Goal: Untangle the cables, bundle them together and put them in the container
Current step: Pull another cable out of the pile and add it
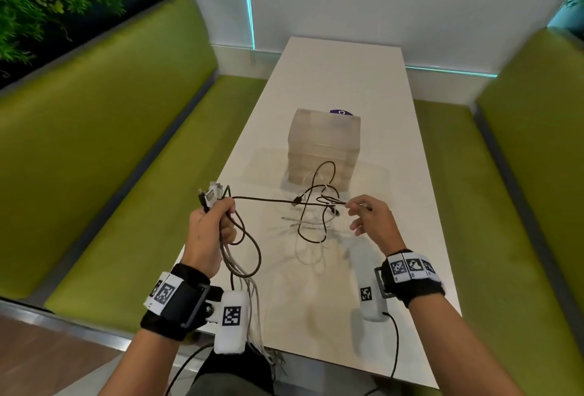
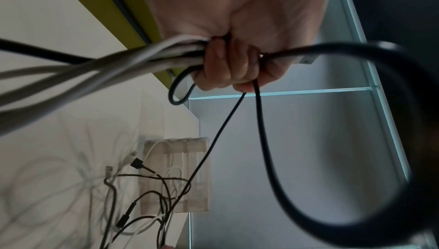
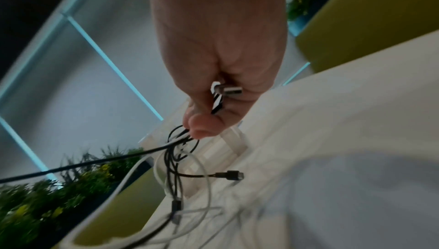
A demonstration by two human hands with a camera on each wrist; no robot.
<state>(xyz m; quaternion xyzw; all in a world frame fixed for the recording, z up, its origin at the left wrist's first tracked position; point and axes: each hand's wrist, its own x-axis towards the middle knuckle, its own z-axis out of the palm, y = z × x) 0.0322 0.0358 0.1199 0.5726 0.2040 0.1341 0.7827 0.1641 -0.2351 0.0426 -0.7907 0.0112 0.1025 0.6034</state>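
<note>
Left hand [image 1: 210, 231] grips gathered cables [image 1: 245, 256]; right hand [image 1: 371, 221] pinching black plug [image 3: 217, 105] should draw gently from mid-frame tangle [image 1: 316, 209]; avoid tightening loops.

Between the hands and the container [image 1: 324, 145] a tangle of cables [image 1: 313, 215] lies on the table [image 1: 341, 63], with one black cable [image 1: 265, 200] strung taut across the way. Past the container the tabletop lies bare; green benches [image 1: 104, 155] hem both sides.

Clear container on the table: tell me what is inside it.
No cable is visibly inside the clear container; the cables lie tangled on the table before it. Its hazy walls hide the bottom.
</note>
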